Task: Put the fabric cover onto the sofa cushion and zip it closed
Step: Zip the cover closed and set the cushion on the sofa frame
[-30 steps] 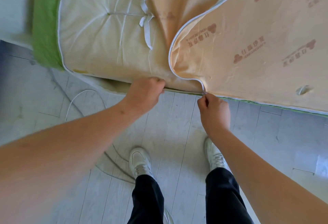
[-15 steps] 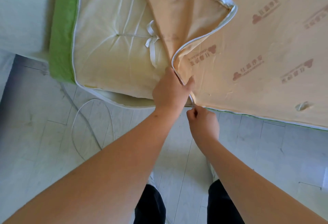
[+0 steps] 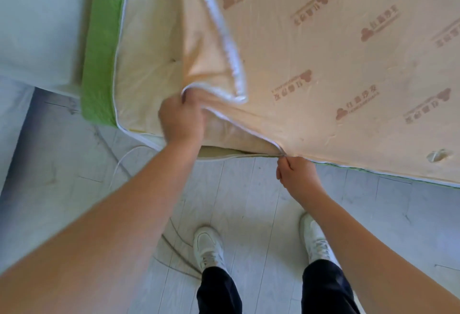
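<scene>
- My white shoes (image 3: 207, 246) stand on the pale plank floor (image 3: 261, 189), with a thin white cable (image 3: 124, 161) lying off to the left.
- My right hand (image 3: 296, 174) is at the near edge of the cushion. Its fingers (image 3: 282, 164) are pinched where the zip (image 3: 276, 144) splits open; the pull is too small to make out.
- My left hand (image 3: 180, 119) clenches the loose, bunched flap of the peach fabric cover (image 3: 323, 64).
- The cover lies over most of the cream sofa cushion (image 3: 149, 52); the cushion's left part is bare.
- A green band (image 3: 103, 52) runs along the cushion's left side.
</scene>
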`<control>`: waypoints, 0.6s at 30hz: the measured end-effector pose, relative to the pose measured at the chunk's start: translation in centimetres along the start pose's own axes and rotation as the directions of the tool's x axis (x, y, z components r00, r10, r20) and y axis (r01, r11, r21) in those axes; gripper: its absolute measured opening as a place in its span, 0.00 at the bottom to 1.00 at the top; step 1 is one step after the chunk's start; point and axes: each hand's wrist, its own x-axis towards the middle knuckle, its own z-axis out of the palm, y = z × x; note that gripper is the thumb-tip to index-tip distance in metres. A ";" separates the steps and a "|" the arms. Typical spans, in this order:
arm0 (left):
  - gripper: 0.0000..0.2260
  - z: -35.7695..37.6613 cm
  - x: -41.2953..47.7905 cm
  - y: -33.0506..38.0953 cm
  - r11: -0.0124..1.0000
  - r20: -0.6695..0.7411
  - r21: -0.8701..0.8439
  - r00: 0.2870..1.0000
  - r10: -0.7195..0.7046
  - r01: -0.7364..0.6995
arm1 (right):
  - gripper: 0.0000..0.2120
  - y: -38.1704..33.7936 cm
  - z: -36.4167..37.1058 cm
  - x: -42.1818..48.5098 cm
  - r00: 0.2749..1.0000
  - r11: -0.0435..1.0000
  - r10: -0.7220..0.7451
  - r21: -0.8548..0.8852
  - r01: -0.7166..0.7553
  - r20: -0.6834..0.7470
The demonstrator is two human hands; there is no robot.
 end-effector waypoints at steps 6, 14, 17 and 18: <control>0.12 -2.6 1.0 -6.6 0.737 0.264 -0.360 0.820 -0.507 0.572 | 0.19 -0.9 -0.4 0.5 0.999 0.988 0.017 -0.156 -0.010 0.044; 0.12 -3.5 1.0 -6.2 0.710 0.291 -0.431 0.830 -0.475 0.557 | 0.17 -1.1 0.1 -0.7 0.995 0.952 -0.031 -0.300 0.057 0.091; 0.22 -3.3 -2.0 -8.1 0.760 0.269 -0.342 0.832 -0.485 0.553 | 0.15 -1.5 1.7 -1.3 0.999 0.968 -0.016 -0.250 0.025 0.037; 0.24 -2.8 -3.3 -8.8 0.754 0.255 -0.281 0.804 -0.538 0.594 | 0.14 -1.4 2.1 -1.3 1.000 0.973 -0.021 -0.230 0.025 0.018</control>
